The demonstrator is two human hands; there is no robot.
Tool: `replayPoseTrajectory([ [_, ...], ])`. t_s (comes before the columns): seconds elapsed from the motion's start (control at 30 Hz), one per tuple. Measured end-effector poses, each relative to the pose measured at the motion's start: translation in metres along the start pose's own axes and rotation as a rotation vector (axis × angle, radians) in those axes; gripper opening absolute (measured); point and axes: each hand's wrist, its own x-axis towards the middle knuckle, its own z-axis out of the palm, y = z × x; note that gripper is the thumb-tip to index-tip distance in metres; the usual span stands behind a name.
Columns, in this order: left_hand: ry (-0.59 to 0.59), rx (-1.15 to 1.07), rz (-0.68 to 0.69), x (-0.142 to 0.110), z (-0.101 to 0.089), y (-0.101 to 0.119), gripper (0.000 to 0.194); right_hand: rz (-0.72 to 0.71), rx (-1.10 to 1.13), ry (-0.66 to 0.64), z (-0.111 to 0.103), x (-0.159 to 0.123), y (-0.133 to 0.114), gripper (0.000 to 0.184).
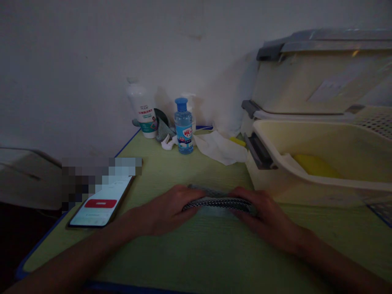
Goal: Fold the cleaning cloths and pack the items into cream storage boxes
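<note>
Between my two hands is a folded grey cloth (219, 203) with a dark, coarsely woven edge. My left hand (176, 208) grips its left end, thumb on top and fingers underneath. At the other end, my right hand (263, 210) is closed round the cloth in the same way. The cloth is held about level over the green table (196, 253); the gap to the tabletop is hard to judge. To the left of my left forearm lies a phone (99, 204) with its screen lit and partly blurred out.
Against the wall stand a white bottle (143, 110) and a blue bottle (183, 128), with a crumpled grey cloth (165, 130) between them. White tissue (220, 149) lies beside them. An open cream bin (281, 192) holding something yellow (317, 165) and stacked lidded boxes (306, 81) occupy the right.
</note>
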Motion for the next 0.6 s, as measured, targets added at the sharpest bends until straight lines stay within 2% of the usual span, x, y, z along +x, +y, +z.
replayPoseTrajectory([
  [0.07, 0.042, -0.099, -0.068, -0.001, 0.000, -0.003, 0.034, 0.057, 0.067, 0.069, 0.002, 0.000, 0.000, 0.008],
  [0.17, 0.101, -0.361, -0.176, -0.003, 0.002, -0.011, 0.034, 0.094, 0.261, 0.145, 0.004, -0.003, -0.001, 0.015],
  [0.27, 0.220, -0.585, -0.254, -0.002, 0.004, -0.017, 0.030, 0.150, 0.541, 0.117, 0.006, -0.005, -0.003, 0.029],
  [0.37, 0.306, -0.658, -0.284, 0.004, 0.002, -0.021, 0.027, 0.221, 0.658, 0.087, 0.009, -0.004, -0.002, 0.038],
  [0.47, 0.327, -0.557, -0.312, 0.012, 0.001, -0.024, 0.027, 0.248, 0.516, 0.089, 0.013, -0.001, 0.002, 0.041],
  [0.6, 0.397, -0.358, -0.357, 0.017, 0.007, -0.030, 0.033, 0.203, 0.080, 0.051, 0.017, 0.000, 0.006, 0.038],
])
